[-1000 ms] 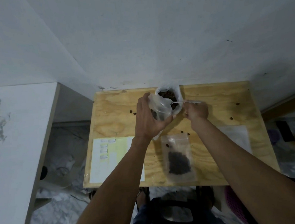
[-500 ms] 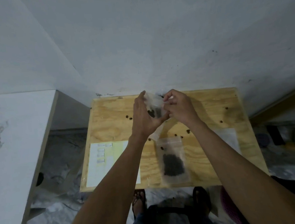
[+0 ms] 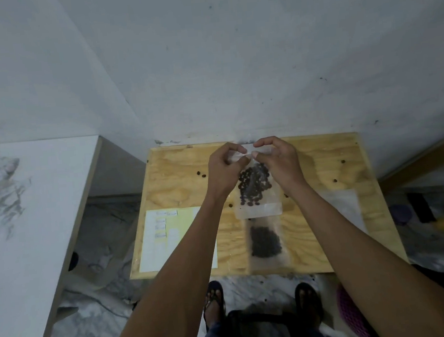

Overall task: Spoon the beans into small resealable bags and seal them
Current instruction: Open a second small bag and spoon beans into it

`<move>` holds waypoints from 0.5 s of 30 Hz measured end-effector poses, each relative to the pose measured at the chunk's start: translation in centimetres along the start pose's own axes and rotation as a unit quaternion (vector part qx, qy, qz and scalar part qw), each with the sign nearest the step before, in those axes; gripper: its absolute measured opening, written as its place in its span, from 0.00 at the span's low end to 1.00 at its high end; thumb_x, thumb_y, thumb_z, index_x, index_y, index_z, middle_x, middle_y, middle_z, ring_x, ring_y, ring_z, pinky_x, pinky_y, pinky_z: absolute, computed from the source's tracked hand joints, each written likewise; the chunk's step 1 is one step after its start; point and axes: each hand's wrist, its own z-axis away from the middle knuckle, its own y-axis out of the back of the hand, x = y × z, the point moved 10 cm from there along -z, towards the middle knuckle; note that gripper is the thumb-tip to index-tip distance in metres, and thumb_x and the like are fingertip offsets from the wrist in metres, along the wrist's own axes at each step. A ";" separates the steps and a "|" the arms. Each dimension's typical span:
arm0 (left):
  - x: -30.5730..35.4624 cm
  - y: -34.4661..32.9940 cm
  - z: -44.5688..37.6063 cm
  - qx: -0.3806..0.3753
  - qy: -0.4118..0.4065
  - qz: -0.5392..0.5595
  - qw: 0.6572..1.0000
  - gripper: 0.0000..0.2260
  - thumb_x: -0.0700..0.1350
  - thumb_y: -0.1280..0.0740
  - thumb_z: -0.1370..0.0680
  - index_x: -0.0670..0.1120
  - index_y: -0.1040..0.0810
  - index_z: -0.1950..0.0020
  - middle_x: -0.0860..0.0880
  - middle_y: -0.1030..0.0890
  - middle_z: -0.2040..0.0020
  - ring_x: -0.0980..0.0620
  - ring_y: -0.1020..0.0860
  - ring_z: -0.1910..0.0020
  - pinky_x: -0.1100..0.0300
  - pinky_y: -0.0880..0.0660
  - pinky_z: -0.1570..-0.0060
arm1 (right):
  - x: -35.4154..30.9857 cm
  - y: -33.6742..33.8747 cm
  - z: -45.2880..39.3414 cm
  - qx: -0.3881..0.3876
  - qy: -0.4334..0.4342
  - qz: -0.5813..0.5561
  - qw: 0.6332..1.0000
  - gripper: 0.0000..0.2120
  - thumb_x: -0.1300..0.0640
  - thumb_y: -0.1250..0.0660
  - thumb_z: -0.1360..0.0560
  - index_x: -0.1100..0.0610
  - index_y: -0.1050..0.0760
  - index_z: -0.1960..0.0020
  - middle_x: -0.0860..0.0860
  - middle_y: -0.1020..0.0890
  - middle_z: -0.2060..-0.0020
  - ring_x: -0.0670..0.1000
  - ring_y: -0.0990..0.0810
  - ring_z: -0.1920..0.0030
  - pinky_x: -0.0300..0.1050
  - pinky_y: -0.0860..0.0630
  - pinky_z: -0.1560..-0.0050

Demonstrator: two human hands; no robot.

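Observation:
A small clear resealable bag (image 3: 256, 192) with dark beans in it hangs upright above the plywood table (image 3: 179, 182). My left hand (image 3: 222, 172) and my right hand (image 3: 279, 163) both pinch its top strip, thumbs and forefingers meeting at the middle. A second bag of beans (image 3: 265, 242) lies flat near the table's front edge, below the held one. The large bean bag and the spoon are hidden behind my hands.
A white and yellow label sheet (image 3: 168, 237) lies at the front left. A stack of clear bags (image 3: 345, 208) rests at the right. Loose beans (image 3: 201, 173) are scattered on the wood. A white counter (image 3: 31, 212) stands left; my feet and a stool are below.
My right hand has left the spoon and come to the small bag's top. Both hands now pinch the bag's strip, and the bag hangs flat showing its beans.

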 end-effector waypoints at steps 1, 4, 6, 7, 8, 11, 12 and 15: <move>-0.1 -0.2 0.1 0.002 -0.002 0.008 1.000 0.04 0.40 0.25 0.26 0.45 0.18 0.54 0.53 0.18 0.60 0.49 0.22 0.62 0.46 0.24 0.56 | 0.1 0.0 0.1 0.000 -0.006 -0.008 1.000 0.06 0.61 0.25 0.28 0.53 0.18 0.53 0.42 0.16 0.52 0.42 0.18 0.50 0.39 0.24 0.51; -0.5 -0.4 0.7 0.019 0.012 0.035 0.999 0.03 0.38 0.25 0.27 0.43 0.17 0.54 0.50 0.17 0.58 0.50 0.21 0.58 0.45 0.22 0.52 | 0.7 0.1 0.5 0.005 -0.023 -0.022 0.999 0.06 0.61 0.24 0.29 0.51 0.17 0.55 0.39 0.18 0.50 0.40 0.20 0.42 0.41 0.24 0.45; -1.1 -0.4 1.0 0.025 0.031 0.062 0.997 0.04 0.35 0.26 0.27 0.39 0.18 0.54 0.46 0.17 0.57 0.50 0.21 0.59 0.52 0.22 0.57 | 1.1 0.2 0.7 -0.001 -0.031 -0.017 0.999 0.06 0.61 0.24 0.29 0.51 0.17 0.56 0.42 0.16 0.50 0.41 0.19 0.46 0.40 0.24 0.50; -1.2 -0.4 1.2 0.026 0.038 0.071 0.996 0.04 0.33 0.26 0.27 0.36 0.18 0.54 0.44 0.17 0.58 0.51 0.21 0.61 0.57 0.23 0.59 | 1.3 0.3 0.8 -0.006 -0.036 -0.014 0.999 0.07 0.61 0.24 0.29 0.50 0.17 0.56 0.44 0.16 0.50 0.43 0.18 0.48 0.40 0.24 0.52; -1.1 -0.4 1.4 0.025 0.042 0.079 0.996 0.04 0.31 0.26 0.27 0.34 0.19 0.54 0.42 0.18 0.58 0.52 0.21 0.62 0.61 0.25 0.61 | 1.5 0.3 0.9 -0.011 -0.039 -0.014 0.999 0.07 0.61 0.24 0.29 0.50 0.17 0.56 0.45 0.15 0.50 0.44 0.17 0.50 0.40 0.23 0.54; -1.4 -0.6 1.7 0.027 0.054 0.094 0.994 0.05 0.29 0.27 0.28 0.31 0.20 0.55 0.41 0.19 0.59 0.54 0.21 0.63 0.65 0.25 0.61 | 1.6 0.5 1.2 -0.016 -0.037 -0.008 0.999 0.07 0.62 0.24 0.29 0.51 0.17 0.56 0.45 0.15 0.52 0.46 0.17 0.51 0.39 0.22 0.55; -1.5 -0.6 1.8 0.029 0.059 0.095 0.993 0.04 0.28 0.27 0.29 0.31 0.19 0.55 0.41 0.18 0.59 0.54 0.21 0.63 0.65 0.25 0.60 | 1.5 0.5 1.3 -0.013 -0.035 -0.005 0.999 0.06 0.62 0.24 0.29 0.52 0.17 0.56 0.45 0.15 0.52 0.44 0.18 0.51 0.36 0.23 0.58; -1.9 -0.7 2.0 0.032 0.069 0.106 0.991 0.06 0.27 0.27 0.30 0.36 0.17 0.57 0.41 0.17 0.59 0.50 0.20 0.60 0.60 0.21 0.56 | 1.3 0.7 1.4 -0.005 -0.031 -0.013 0.999 0.05 0.65 0.24 0.29 0.56 0.17 0.58 0.47 0.16 0.55 0.40 0.19 0.53 0.31 0.25 0.64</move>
